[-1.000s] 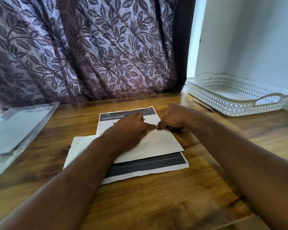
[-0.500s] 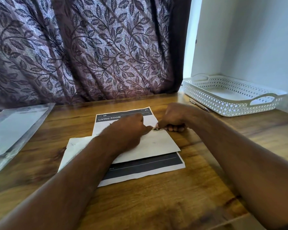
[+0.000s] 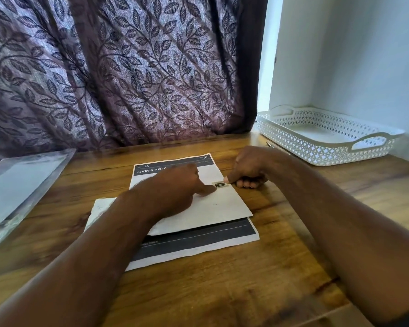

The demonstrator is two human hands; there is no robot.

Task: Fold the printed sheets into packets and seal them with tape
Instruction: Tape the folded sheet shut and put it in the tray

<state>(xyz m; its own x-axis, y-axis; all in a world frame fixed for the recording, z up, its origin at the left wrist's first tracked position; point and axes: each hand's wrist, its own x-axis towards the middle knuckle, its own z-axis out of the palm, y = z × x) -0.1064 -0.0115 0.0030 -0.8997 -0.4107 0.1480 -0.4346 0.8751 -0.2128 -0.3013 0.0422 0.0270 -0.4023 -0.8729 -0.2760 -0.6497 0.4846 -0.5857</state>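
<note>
Wooden table (image 3: pixel 281 267) before a leafy curtain (image 3: pixel 128 79): at centre frame the folded sheet (image 3: pixel 224 204) lies on a flat printed sheet (image 3: pixel 198 241). The left hand (image 3: pixel 175 192) presses one extended fingertip beside the tape (image 3: pixel 220 184). The right hand (image 3: pixel 250 166), fingers curled, thumbs its other end. Paper looks light and limp, likely to slide; pin it flat near the flap.

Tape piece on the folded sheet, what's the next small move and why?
Probably rub the forefinger of the left hand across the tape piece to flatten it: it sits at the edge of the folded sheet, the fingertip sits beside it, and the right hand appears to pinch its other end.
</note>
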